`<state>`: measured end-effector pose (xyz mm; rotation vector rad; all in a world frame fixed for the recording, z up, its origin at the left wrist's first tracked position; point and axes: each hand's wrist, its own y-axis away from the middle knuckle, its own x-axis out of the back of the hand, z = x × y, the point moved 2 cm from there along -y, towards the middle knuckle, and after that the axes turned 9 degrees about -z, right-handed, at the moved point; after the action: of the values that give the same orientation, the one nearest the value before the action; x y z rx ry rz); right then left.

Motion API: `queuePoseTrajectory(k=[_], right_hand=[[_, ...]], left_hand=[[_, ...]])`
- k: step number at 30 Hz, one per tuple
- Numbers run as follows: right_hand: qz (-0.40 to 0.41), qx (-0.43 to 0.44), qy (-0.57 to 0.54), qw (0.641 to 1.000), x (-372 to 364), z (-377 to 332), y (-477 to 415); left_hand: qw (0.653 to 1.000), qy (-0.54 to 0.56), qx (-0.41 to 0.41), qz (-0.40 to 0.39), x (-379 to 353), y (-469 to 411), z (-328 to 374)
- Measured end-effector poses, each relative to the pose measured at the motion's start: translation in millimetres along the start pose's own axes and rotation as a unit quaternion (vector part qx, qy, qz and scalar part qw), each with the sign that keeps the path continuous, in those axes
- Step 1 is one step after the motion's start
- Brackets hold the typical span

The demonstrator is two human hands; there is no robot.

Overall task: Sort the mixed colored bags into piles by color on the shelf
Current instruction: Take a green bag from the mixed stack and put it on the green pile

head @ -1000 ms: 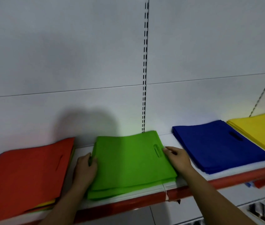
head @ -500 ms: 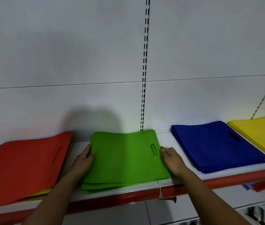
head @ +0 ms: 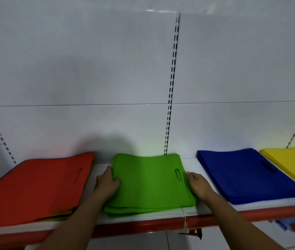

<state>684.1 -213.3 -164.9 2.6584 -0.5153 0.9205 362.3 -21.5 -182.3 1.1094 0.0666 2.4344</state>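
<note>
**Green pile squared between both hands**

The green pile [head: 148, 181] lies flat on the shelf [head: 143, 216], straight ahead and directly between the hands. Its longer side seems to run left to right. Its handle slot [head: 178, 175] runs front to back near the right edge.

The left hand [head: 107, 184] holds the left edge, thumb on top and fingers hidden below. The right hand [head: 199, 184] sits against the right edge with fingers bent down; I cannot tell whether they reach under. Both hands are equally near.

The mixed stack topped in red [head: 34, 188], likely the next source, lies just to the left and so nearer the left hand. The blue pile [head: 242, 177] and yellow pile [head: 294, 165] lie to the right.

No brand, label or writing can be read.
</note>
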Motion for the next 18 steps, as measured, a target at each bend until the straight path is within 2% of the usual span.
queuePoseTrajectory(k=[3,6,10,12,18], right_hand=[[0.057,0.006,0.027,0.998,12,-15,3],[0.126,0.056,0.022,0.99,30,-59,9],[0.133,0.117,0.046,0.983,29,-135,11],[0.126,0.144,0.052,0.98,14,-174,10],[0.064,0.203,0.063,0.975,-79,-276,6]], left_hand=[[0.993,-0.091,-0.047,0.065,20,7,36],[0.982,-0.066,-0.144,0.106,65,25,91],[0.958,-0.023,-0.223,0.181,150,57,117],[0.953,-0.039,-0.224,0.199,194,68,99],[0.962,-0.083,-0.123,0.229,301,99,-23]])
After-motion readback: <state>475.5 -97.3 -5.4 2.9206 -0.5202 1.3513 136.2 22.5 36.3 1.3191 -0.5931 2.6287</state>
